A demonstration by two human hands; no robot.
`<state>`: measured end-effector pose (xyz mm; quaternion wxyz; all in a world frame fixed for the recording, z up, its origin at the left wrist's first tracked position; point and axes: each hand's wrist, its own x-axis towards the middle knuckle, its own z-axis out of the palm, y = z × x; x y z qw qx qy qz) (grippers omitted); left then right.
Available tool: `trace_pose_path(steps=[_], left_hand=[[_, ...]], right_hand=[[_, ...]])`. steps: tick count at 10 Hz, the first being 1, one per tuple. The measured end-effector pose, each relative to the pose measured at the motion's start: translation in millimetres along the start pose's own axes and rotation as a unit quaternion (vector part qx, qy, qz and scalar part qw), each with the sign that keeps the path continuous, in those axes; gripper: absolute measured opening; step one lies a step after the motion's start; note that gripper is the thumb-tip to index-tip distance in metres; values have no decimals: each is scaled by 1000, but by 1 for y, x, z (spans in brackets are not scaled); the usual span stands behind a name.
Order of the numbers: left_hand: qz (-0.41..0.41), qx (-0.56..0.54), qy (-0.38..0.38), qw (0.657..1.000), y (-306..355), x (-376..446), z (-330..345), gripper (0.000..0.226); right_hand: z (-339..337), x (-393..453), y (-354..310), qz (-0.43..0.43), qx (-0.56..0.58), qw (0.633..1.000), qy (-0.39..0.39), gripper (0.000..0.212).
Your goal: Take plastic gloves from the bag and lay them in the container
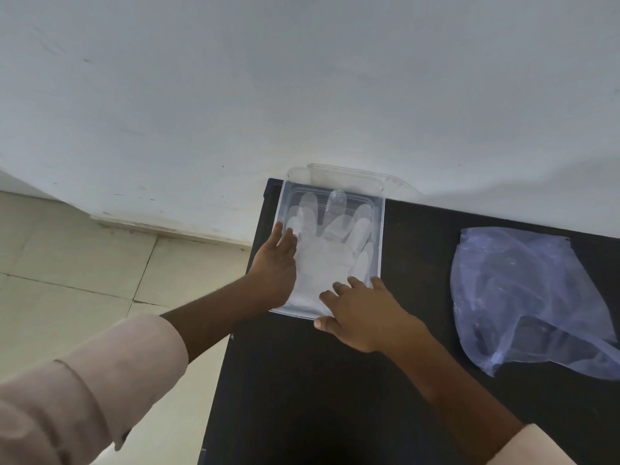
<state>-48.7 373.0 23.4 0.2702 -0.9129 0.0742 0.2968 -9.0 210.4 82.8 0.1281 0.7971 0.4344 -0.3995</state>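
while both hands lie flat, left hand (276, 263) and right hand (359, 313) grip open, gloves (330, 250) in container (380, 229), bag (523, 297) unlabelled

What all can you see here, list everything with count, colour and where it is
container: one, clear, far left corner of table
plastic gloves: stack, count unclear, translucent white, flat in container
lid: one, clear, behind container by wall
bag: one, bluish translucent, table's right side
table: one, black, against wall
wall: white
floor: cream tiles, left
sleeves: two, pale pink
left hand: on container's left edge
right hand: on gloves, near edge
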Motion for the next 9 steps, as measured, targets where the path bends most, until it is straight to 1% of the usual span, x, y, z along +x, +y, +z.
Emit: trace_pose_path(steps=[1,3,4,5,6,7,8,9], left_hand=[[7,-17,15,1000,-2,0,-1,66],[10,-49,38,998,-4,-3,-4,69],[10,-45,36,998,-6,-5,-7,73],[2,-51,25,998,-8,-6,-10,77],[-24,-99,39,994,-14,-7,-12,83],[-30,-136,92,986,-20,-5,-18,79],[-22,-205,153,966,-22,1,-28,56],[-34,-263,160,951,-21,4,-30,48]], right_hand=[[-5,-4,0,3,-9,1000,19,53],[-12,0,0,5,21,997,68,38],[-15,12,5,3,66,994,88,36],[-16,21,10,11,101,991,89,37],[-20,35,16,21,148,984,102,38],[-21,46,19,38,201,969,140,37],[-22,69,24,85,263,936,216,30],[-22,80,26,106,298,922,224,28]])
